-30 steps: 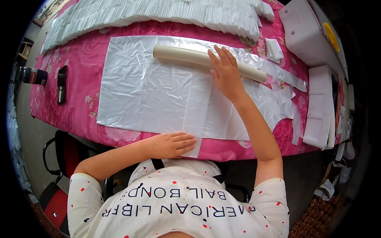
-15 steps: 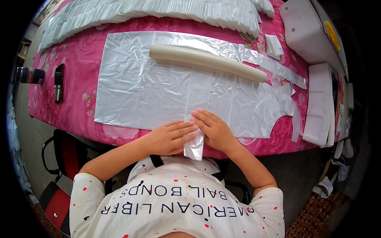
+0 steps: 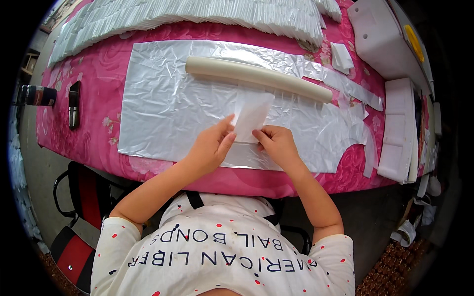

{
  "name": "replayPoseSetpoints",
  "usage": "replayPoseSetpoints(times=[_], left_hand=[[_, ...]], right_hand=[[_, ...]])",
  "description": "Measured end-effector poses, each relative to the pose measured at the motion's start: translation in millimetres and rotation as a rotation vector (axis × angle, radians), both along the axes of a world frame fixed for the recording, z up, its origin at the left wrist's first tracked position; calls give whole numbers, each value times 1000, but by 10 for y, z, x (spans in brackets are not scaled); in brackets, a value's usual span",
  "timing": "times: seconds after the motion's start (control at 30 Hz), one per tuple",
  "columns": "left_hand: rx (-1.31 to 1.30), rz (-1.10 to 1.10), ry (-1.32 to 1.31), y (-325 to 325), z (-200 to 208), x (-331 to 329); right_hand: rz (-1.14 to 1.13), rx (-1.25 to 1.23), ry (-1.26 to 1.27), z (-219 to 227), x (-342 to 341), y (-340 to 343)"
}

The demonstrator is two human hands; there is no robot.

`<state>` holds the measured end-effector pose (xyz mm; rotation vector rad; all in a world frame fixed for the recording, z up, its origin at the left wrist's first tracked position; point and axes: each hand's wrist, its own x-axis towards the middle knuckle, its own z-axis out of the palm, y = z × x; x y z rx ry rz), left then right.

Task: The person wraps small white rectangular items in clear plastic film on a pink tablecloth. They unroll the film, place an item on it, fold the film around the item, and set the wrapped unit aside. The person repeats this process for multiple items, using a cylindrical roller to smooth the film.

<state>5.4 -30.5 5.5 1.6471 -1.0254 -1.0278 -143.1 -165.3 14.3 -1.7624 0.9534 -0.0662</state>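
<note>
A folded piece of thin white plastic film is tilted up above a large silvery plastic sheet spread on the table. My right hand pinches the folded film at its lower right corner between thumb and fingers. At its left edge is my left hand, index finger and thumb apart, the tips close to or touching the film. Beyond both hands, a long cream-coloured tube lies across the sheet, slanting down to the right.
Rows of stacked white folded pieces line the table's far side. A phone and dark jar sit at left. White foam boxes stand at right, near loose film strips. The pink tablecloth covers the table.
Both hands have moved away from my body and further apart. The narrow film strip that lay flat under them at the table's near edge is now a folded piece lifted at its near end.
</note>
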Motion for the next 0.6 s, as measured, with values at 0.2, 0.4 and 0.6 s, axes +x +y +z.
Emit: replayPoseSetpoints(times=[0.2, 0.4, 0.6], left_hand=[[-212, -318, -765, 8, -95, -102], [0, -317, -916, -17, -275, -325], [1, -282, -946, -41, -271, -315]], right_hand=[[-25, 235, 135, -1, 155, -196], [-35, 242, 153, -14, 174, -201], [7, -413, 44, -10, 57, 69]])
